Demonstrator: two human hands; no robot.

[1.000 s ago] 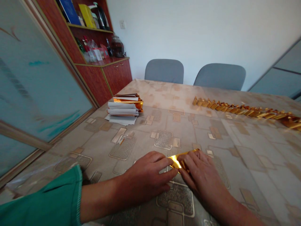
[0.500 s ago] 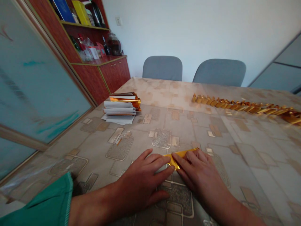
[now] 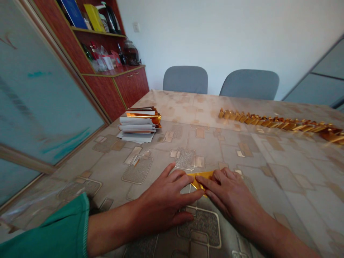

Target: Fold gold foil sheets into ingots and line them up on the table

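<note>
A folded piece of gold foil paper [image 3: 204, 174] lies on the tablecloth between my hands, partly covered by fingers. My left hand [image 3: 168, 197] comes in from the left with its fingers spread; the fingertips touch the paper's left end and lower corner. From the right, my right hand [image 3: 228, 190] holds the paper down, index finger stretched across it and the other fingers curled at its right end. Whether the right thumb is under the paper is hidden.
A stack of white-backed gold foil sheets [image 3: 138, 125] stands at the left. Along the right side runs a long row of folded gold pieces [image 3: 274, 122]. Two grey chairs [image 3: 185, 79] stand behind the patterned tablecloth [image 3: 161, 157]. A red cabinet [image 3: 131, 84] is at the back left.
My left hand has shifted slightly right along the paper, its fingers still spread. Less of the paper's right end shows beyond my right hand. The camera view has tilted a little.
</note>
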